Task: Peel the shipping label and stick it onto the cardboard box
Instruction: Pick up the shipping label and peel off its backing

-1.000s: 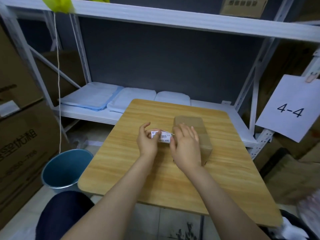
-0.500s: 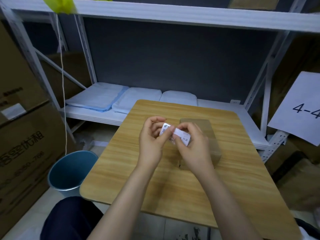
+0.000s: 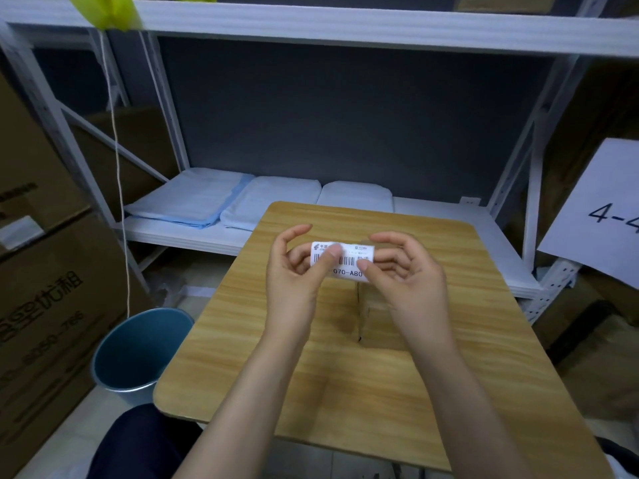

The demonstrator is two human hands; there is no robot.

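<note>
White shipping label [image 3: 342,259], printed with a barcode and the characters "070-A80", is held face-up in the air between both hands above the wooden worktop [image 3: 449,340]. Left hand [image 3: 297,274] has its grip closed on the label's left portion, thumb pressed over the barcode. Right hand [image 3: 404,271] has its grip closed on the lower right corner, thumb on top, the other fingers curled behind. Cardboard box [image 3: 375,316] stands on the worktop directly below the hands and is largely hidden by them; its top face cannot be inspected.

Assessment: peeling appears to be starting. Whether the backing has begun to separate cannot be determined from this view.

Risks noted:
- The label is thin and flexible. A fast pull at the corner could tear it or crease the barcode.
- Once freed, the adhesive side could fold onto itself or stick to the fingertips.
- The box is not steadied by either hand. Pressing the label down could shift it and leave the label skewed or wrinkled.
- Loose backing may drop on the worktop rather than into the blue bin [image 3: 138,354] on the floor to the left.
</note>
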